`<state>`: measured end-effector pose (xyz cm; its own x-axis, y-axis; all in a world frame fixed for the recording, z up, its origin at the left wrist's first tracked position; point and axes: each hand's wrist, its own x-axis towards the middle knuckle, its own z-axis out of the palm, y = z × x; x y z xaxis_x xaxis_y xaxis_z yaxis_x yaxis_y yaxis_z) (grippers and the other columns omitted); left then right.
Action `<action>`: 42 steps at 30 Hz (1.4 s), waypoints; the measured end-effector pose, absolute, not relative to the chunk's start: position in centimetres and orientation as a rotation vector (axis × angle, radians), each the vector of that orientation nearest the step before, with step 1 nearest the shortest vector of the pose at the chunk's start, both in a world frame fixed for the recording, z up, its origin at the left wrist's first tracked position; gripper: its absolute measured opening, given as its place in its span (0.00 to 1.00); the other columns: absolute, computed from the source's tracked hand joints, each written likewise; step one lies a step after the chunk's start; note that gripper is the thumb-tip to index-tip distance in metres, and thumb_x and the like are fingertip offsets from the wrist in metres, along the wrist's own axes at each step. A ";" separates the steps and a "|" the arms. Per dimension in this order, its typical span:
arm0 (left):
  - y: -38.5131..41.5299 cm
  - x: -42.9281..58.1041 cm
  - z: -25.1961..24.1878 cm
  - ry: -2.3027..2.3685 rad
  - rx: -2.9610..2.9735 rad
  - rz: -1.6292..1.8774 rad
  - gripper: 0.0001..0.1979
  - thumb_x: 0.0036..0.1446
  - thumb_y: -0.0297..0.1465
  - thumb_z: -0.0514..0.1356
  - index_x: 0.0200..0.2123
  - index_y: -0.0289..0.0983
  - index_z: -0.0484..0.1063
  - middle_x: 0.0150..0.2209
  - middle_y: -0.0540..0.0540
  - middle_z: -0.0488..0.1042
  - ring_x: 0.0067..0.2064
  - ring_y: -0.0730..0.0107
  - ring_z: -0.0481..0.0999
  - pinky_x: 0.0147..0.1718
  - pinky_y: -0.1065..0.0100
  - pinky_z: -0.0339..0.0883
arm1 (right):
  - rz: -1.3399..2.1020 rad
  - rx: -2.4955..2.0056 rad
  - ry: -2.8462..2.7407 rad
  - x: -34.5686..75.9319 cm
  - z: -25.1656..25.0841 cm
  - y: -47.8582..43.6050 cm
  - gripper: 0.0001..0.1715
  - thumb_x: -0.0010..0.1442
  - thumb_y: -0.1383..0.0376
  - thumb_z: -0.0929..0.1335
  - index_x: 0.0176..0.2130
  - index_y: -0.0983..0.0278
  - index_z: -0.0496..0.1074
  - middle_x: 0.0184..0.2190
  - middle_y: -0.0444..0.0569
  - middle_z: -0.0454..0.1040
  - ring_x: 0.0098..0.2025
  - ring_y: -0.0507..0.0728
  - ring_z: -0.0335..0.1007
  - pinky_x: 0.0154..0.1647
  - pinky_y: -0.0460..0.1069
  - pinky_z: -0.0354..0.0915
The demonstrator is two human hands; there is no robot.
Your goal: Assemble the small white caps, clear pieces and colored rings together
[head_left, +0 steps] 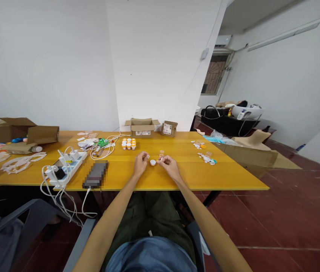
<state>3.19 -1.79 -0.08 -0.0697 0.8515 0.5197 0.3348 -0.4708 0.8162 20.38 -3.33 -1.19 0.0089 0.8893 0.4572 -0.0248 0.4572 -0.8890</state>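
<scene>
My left hand [141, 164] is closed, its fingertips pinching a small white round piece [147, 156]. Opposite it, my right hand [170, 167] is closed too, with thumb and finger pressed together around something small and pale that I cannot make out. Between the hands a small round container with a white top and orange below [152, 163] stands on the table. Just beyond the right fingertips is a small clear plastic cup [161, 152].
Several orange-and-white containers [128, 144] stand in rows at the back left. Small parts [206, 158] lie at right. Two cardboard boxes [141, 128] stand by the wall. A power strip [69, 166], cables and a dark device [95, 174] occupy the left of the wooden table [222, 175].
</scene>
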 end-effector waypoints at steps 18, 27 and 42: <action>-3.0 3.9 0.0 1.101 2.005 1.327 0.07 0.60 0.34 0.61 0.36 0.39 0.80 0.34 0.47 0.82 0.35 0.67 0.79 0.38 0.68 0.73 | 0.961 -0.826 -1.459 20.0 -0.5 -4.0 0.24 0.42 0.49 0.78 0.33 0.57 0.70 0.30 0.42 0.74 0.31 0.55 0.72 0.34 0.49 0.70; -3.3 3.9 0.2 1.140 2.181 1.321 0.08 0.62 0.32 0.61 0.38 0.43 0.83 0.37 0.46 0.83 0.38 0.65 0.80 0.42 0.65 0.73 | 1.029 -0.813 -1.414 20.1 -0.2 -4.2 0.21 0.41 0.52 0.78 0.32 0.58 0.71 0.29 0.43 0.77 0.33 0.57 0.76 0.39 0.52 0.73; -3.6 4.1 0.4 1.167 2.192 1.222 0.13 0.61 0.28 0.59 0.45 0.43 0.81 0.41 0.46 0.82 0.41 0.65 0.79 0.45 0.65 0.73 | 0.966 -0.829 -1.426 20.3 -0.4 -3.8 0.20 0.41 0.51 0.78 0.31 0.58 0.74 0.30 0.43 0.78 0.29 0.55 0.73 0.34 0.50 0.71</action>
